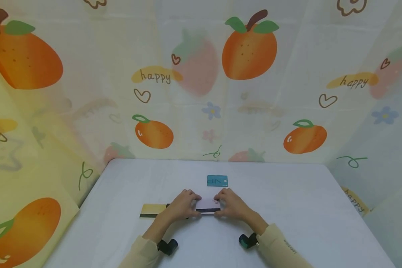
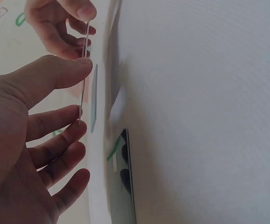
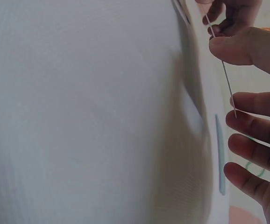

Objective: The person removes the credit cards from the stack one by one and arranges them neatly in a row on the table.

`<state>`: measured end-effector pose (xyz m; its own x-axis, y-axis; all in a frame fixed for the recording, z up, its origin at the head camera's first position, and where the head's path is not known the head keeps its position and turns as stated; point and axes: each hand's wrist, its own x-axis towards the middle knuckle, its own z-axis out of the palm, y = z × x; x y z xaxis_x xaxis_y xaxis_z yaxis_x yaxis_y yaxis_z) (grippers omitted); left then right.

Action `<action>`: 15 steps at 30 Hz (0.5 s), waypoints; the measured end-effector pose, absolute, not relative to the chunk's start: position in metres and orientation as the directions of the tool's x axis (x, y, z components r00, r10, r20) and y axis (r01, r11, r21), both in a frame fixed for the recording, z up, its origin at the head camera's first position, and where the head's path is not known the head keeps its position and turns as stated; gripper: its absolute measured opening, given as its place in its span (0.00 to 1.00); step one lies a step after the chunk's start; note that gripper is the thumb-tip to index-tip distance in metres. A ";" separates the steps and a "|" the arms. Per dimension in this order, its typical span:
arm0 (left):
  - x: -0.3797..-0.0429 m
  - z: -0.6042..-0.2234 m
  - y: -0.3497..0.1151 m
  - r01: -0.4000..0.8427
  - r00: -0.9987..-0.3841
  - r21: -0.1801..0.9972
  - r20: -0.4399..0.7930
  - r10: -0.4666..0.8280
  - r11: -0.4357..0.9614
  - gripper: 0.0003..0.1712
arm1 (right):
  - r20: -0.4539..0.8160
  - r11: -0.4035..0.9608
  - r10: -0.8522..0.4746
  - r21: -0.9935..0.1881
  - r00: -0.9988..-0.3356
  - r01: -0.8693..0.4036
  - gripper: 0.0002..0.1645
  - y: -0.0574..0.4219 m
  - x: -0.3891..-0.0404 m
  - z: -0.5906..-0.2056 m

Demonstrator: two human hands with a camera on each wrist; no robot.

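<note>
Both hands hold a pale lilac card [image 1: 207, 204] with a dark stripe along its near edge. At its left end, the left hand [image 1: 182, 204] pinches it between thumb and fingertips. The right hand [image 1: 233, 205] grips the opposite end the same way. Seen almost edge-on in both wrist views, the card [image 2: 83, 77] is raised off the white table. Beyond the hands lies a teal card [image 1: 217, 181] marked VIP. A yellow card [image 1: 150, 209] with a dark stripe lies left of the left hand, which partly hides a dark card edge [image 1: 168, 205] beside it.
The white table [image 1: 288, 208] runs back to a wall hanging [image 1: 194, 123] printed with fruit, hearts and "happy". Each wrist carries a small black camera [image 1: 168, 246], close above the tabletop. Another printed cloth [image 1: 23, 178] borders the left side.
</note>
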<state>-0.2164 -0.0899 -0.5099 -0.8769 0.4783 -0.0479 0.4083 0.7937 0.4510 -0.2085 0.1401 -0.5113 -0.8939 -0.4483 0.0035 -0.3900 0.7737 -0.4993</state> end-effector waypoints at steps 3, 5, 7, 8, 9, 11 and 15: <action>-0.215 -0.512 -0.095 0.420 -0.872 0.451 -0.042 0.488 0.788 0.30 | 0.015 0.771 -0.464 -0.485 -0.886 -0.412 0.27 0.137 -0.209 -0.515; -0.214 -0.513 -0.098 0.418 -0.872 0.444 -0.047 0.486 0.793 0.30 | 0.023 0.770 -0.477 -0.470 -0.878 -0.431 0.27 0.134 -0.209 -0.517; -0.214 -0.515 -0.100 0.409 -0.875 0.444 -0.056 0.481 0.797 0.30 | 0.025 0.769 -0.487 -0.460 -0.873 -0.443 0.27 0.132 -0.209 -0.518; -0.214 -0.516 -0.101 0.402 -0.877 0.445 -0.064 0.476 0.800 0.30 | 0.023 0.770 -0.490 -0.459 -0.872 -0.444 0.27 0.131 -0.208 -0.518; -0.214 -0.516 -0.102 0.393 -0.880 0.447 -0.070 0.470 0.803 0.30 | 0.019 0.771 -0.492 -0.456 -0.870 -0.445 0.27 0.129 -0.208 -0.518; -0.213 -0.517 -0.104 0.380 -0.883 0.456 -0.079 0.462 0.805 0.30 | 0.015 0.771 -0.498 -0.451 -0.867 -0.450 0.27 0.127 -0.208 -0.518; -0.212 -0.518 -0.107 0.386 -0.883 0.454 -0.071 0.464 0.803 0.29 | 0.004 0.781 -0.507 -0.421 -0.862 -0.462 0.28 0.123 -0.207 -0.518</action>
<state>-0.2124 -0.1068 -0.5184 -0.8828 0.4643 -0.0707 0.3860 0.8030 0.4540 -0.2073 0.1230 -0.5177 -0.8617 -0.5074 0.0037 -0.4616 0.7809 -0.4209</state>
